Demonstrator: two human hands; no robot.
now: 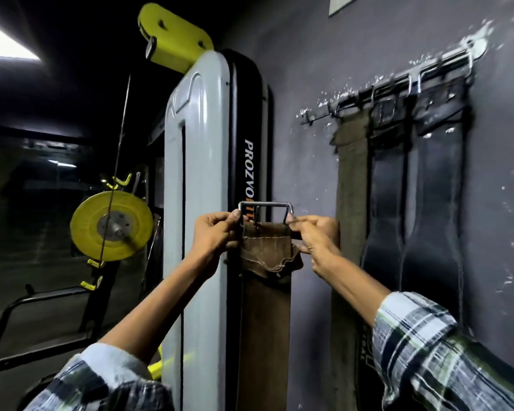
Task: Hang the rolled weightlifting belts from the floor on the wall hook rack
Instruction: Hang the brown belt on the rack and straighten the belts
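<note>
A grey wall [353,69] carries one hook rack [398,81] near its upper right, with three belts on it: one olive belt [350,173] at the left end and two black belts [410,185] beside it. Left of the rack stands one white machine [202,173]. In front of it a fourth, brown belt [264,321] hangs unrolled, held up apart from the rack. The left hand [214,232] and right hand [312,235] each pinch a side of its single buckle [264,212].

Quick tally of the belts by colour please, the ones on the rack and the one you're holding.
Black belts on the hook rack: 2
Olive belt on the rack: 1
Brown belt, held by both hands: 1
Total: 4
</note>
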